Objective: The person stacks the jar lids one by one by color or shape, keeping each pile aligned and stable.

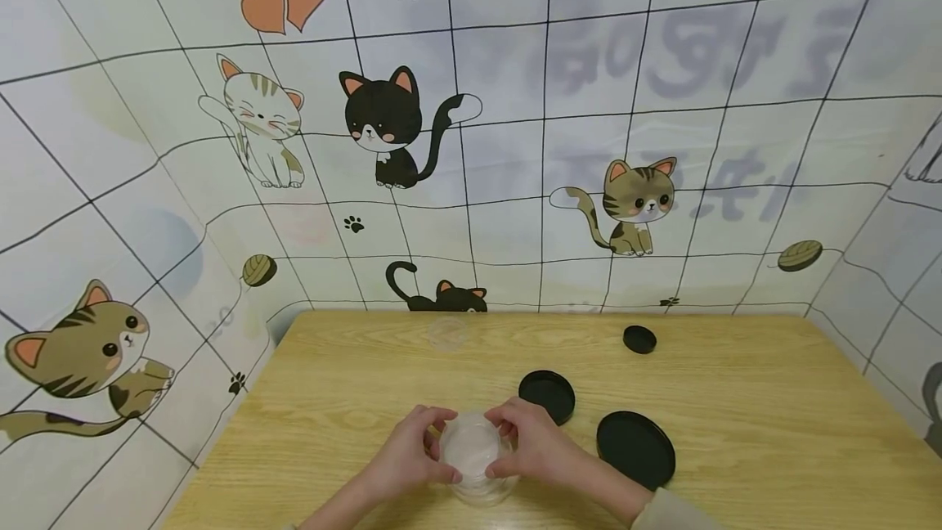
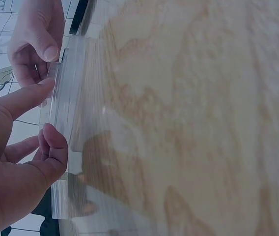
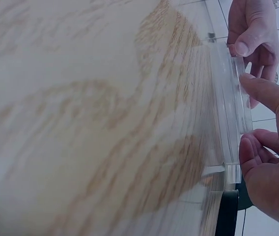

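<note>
A clear round dish (image 1: 471, 450) is between my two hands near the table's front. It sits on a wider clear round dish (image 1: 482, 500), whose rim shows below it. My left hand (image 1: 414, 450) holds the upper dish at its left side, thumb toward me and fingers toward the back. On the opposite side my right hand (image 1: 540, 442) grips the same rim in like manner. Both wrist views show the stacked clear walls edge-on, low on the table, with the left hand (image 2: 24, 152) and the right hand (image 3: 272, 147) at the upper one.
Three black round lids of different sizes lie right of the dishes: a large one (image 1: 636, 450), a medium one (image 1: 547, 397) beside my right hand, and a small one (image 1: 639, 339) farther back. A faint clear disc (image 1: 448, 334) lies near the wooden table's (image 1: 353, 383) back edge.
</note>
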### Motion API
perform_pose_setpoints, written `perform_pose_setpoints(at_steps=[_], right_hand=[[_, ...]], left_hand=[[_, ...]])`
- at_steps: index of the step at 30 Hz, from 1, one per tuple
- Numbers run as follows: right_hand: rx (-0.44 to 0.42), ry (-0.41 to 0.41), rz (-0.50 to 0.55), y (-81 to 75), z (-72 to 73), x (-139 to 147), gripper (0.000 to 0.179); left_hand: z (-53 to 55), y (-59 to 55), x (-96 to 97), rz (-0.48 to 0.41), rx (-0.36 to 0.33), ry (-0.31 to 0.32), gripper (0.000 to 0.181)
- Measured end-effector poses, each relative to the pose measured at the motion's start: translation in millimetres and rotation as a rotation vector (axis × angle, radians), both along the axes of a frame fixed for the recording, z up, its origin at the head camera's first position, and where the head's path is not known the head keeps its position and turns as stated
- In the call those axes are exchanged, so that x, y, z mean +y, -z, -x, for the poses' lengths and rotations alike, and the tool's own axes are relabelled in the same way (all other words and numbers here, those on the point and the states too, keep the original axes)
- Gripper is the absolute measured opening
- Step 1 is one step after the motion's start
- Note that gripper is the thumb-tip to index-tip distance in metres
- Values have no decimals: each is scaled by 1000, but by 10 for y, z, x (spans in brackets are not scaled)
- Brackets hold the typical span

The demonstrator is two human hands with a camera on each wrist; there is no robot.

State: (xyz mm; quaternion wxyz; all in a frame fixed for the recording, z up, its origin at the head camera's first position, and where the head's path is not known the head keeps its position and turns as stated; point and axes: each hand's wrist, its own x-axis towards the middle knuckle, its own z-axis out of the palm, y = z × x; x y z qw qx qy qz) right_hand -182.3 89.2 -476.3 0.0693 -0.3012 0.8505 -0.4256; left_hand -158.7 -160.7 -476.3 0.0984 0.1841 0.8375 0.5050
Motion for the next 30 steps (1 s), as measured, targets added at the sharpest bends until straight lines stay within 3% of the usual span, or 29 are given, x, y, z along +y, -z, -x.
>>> perform_pose_setpoints(at_steps=[30], right_hand=[[5,-10,-51,-10,-1,-20,60]], left_hand=[[-18,-37,16,34,3,3,73]])
